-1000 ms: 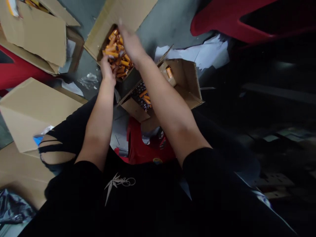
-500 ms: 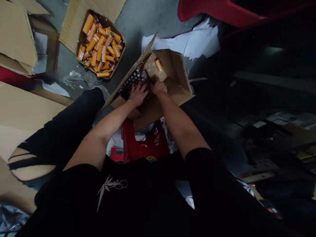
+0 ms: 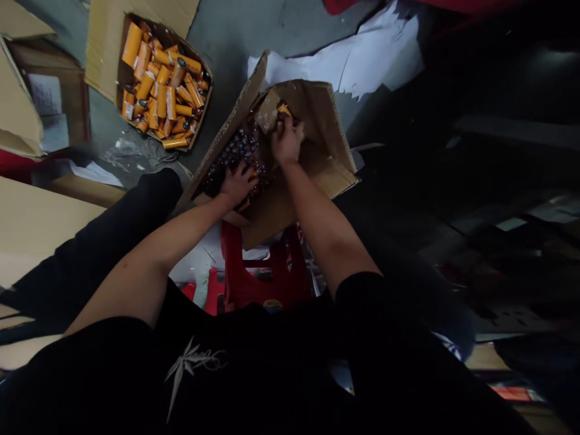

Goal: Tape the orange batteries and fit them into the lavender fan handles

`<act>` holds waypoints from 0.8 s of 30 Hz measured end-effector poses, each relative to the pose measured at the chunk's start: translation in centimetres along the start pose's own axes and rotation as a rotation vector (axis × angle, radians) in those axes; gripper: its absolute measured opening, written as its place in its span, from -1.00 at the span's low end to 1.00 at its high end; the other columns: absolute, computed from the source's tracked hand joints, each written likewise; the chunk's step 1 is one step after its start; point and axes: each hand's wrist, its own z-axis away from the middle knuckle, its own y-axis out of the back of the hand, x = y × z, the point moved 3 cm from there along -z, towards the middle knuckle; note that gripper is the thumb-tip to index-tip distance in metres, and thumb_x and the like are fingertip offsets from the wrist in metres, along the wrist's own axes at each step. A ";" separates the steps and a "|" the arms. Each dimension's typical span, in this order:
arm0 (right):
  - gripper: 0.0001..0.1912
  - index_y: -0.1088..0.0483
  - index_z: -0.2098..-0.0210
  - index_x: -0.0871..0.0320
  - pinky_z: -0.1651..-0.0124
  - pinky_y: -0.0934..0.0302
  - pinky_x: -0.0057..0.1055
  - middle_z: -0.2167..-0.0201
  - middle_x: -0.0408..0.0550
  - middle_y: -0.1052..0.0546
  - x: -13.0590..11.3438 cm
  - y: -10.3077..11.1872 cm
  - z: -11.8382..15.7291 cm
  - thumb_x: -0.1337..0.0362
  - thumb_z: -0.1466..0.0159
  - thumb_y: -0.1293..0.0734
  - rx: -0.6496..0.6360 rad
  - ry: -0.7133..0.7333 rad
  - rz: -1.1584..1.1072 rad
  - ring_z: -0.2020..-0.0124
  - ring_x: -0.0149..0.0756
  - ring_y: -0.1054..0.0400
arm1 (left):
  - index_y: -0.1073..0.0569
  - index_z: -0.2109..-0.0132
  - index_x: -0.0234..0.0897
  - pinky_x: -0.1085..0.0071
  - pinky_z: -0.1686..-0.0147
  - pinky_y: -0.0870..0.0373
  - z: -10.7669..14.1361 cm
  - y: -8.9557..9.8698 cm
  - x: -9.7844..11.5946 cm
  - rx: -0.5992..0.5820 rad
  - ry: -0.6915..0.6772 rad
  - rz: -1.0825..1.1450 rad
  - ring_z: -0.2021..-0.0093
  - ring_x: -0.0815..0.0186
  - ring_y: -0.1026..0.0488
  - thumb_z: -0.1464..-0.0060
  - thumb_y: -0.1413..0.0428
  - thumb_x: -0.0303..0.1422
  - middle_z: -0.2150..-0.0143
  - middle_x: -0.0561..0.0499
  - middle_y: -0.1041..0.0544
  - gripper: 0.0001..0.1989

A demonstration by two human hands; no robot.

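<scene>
An open cardboard box (image 3: 312, 175) stands tilted on a red stool (image 3: 265, 290). Along its left side, many dark cylinders that look like battery cells (image 3: 235, 148) are packed with their round ends up. My left hand (image 3: 238, 183) lies over these cells with its fingers spread, and a bit of orange shows by its fingertips. Farther in, my right hand (image 3: 289, 142) has its fingers closed around an orange battery (image 3: 284, 109), which rested on a small inner carton (image 3: 268, 112). The fingers cover most of that battery.
At the upper left, another open carton (image 3: 102, 54) holds a heap of orange batteries (image 3: 158, 90). White torn paper (image 3: 339, 57) lies on the floor behind the box. Clear plastic scraps (image 3: 124, 151) and another open carton (image 3: 13, 103) are at the left.
My right hand has moved up from beside the inner carton onto the orange battery. My left hand has shifted slightly left and down over the cells. The camera view has shifted too.
</scene>
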 end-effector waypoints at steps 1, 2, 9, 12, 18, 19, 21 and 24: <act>-0.53 -0.23 -0.44 0.22 -0.50 -0.11 -0.06 -0.37 0.28 -0.35 -0.7 -0.2 0.0 0.18 -0.63 -0.13 0.008 0.015 -0.040 -0.46 -0.07 -0.24 | -0.47 -0.44 0.09 -0.47 -0.43 -0.05 -0.1 0.0 0.0 -0.010 -0.005 0.008 -0.66 -0.33 0.12 -0.41 -0.07 -0.26 -0.66 -0.09 -0.14 -0.49; -0.52 -0.22 -0.45 0.25 -0.51 -0.07 -0.06 -0.36 0.29 -0.35 -1.2 -0.4 0.0 0.17 -0.64 -0.13 0.018 0.012 -0.085 -0.47 -0.09 -0.21 | -0.52 -0.39 0.10 -0.48 -0.43 -0.06 -0.3 0.0 -0.1 -0.019 -0.009 0.015 -0.66 -0.33 0.12 -0.42 -0.04 -0.29 -0.65 -0.07 -0.17 -0.52; -0.54 -0.28 -0.39 0.18 -0.49 -0.07 0.00 -0.19 0.23 -0.45 -1.6 -0.9 -0.4 0.11 -0.60 -0.20 -0.002 -0.151 -0.298 -0.48 0.03 -0.13 | -0.53 -0.36 0.05 -0.33 -0.32 -0.36 -2.1 -0.2 -0.8 -0.026 -0.032 -0.021 -0.63 -0.28 0.08 -0.44 0.00 -0.26 -0.60 -0.08 -0.23 -0.55; -0.64 -0.36 -0.27 0.07 -0.46 -0.07 -0.24 0.03 0.05 -0.53 -2.0 -0.7 -0.5 0.05 -0.59 -0.27 -0.039 -0.153 -0.475 -0.38 -0.19 -0.20 | -0.47 -0.41 -0.09 -0.26 -0.26 -0.45 -1.9 0.2 -1.0 0.035 0.016 0.017 -0.60 -0.32 0.04 -0.48 0.09 -0.27 -0.60 -0.21 -0.18 -0.52; -0.74 -0.32 -0.18 0.29 -0.40 -0.20 -0.17 -0.19 0.24 -0.45 -1.2 -0.9 -0.8 0.24 -0.62 -0.22 0.079 -0.208 -0.324 -0.34 -0.17 -0.34 | -0.44 -0.40 -0.33 -0.27 -0.46 -0.23 -1.6 0.8 -1.5 0.177 0.055 0.119 -0.57 -0.32 -0.05 -0.55 0.15 -0.26 -0.50 -0.39 -0.26 -0.51; -0.76 -0.35 -0.14 0.29 -0.39 -0.22 -0.14 -0.19 0.24 -0.45 -0.6 -1.4 -1.3 0.26 -0.61 -0.22 0.077 -0.180 -0.328 -0.33 -0.16 -0.36 | -0.43 -0.39 -0.34 -0.27 -0.49 -0.18 -1.5 0.8 -1.5 0.213 0.049 0.147 -0.56 -0.30 -0.07 -0.55 0.12 -0.26 -0.49 -0.39 -0.27 -0.53; -0.79 -0.40 -0.11 0.27 -0.35 -0.29 -0.12 -0.13 0.19 -0.51 0.7 -2.4 -2.4 0.32 -0.53 -0.28 0.066 -0.152 -0.357 -0.25 -0.14 -0.45 | -0.42 -0.38 -0.34 -0.28 -0.51 -0.13 -1.1 0.7 -1.5 0.316 0.028 0.214 -0.53 -0.25 -0.14 -0.53 0.04 -0.24 -0.45 -0.40 -0.30 -0.55; -0.72 -0.44 -0.13 0.24 -0.27 -0.39 -0.07 -0.01 0.07 -0.57 1.6 -3.3 -2.9 0.33 -0.49 -0.25 0.114 -0.110 -0.501 -0.12 -0.12 -0.54 | -0.42 -0.34 -0.30 -0.23 -0.49 -0.19 1.1 1.3 -0.6 0.499 -0.015 0.319 -0.47 -0.19 -0.25 -0.52 -0.03 -0.12 -0.39 -0.38 -0.35 -0.55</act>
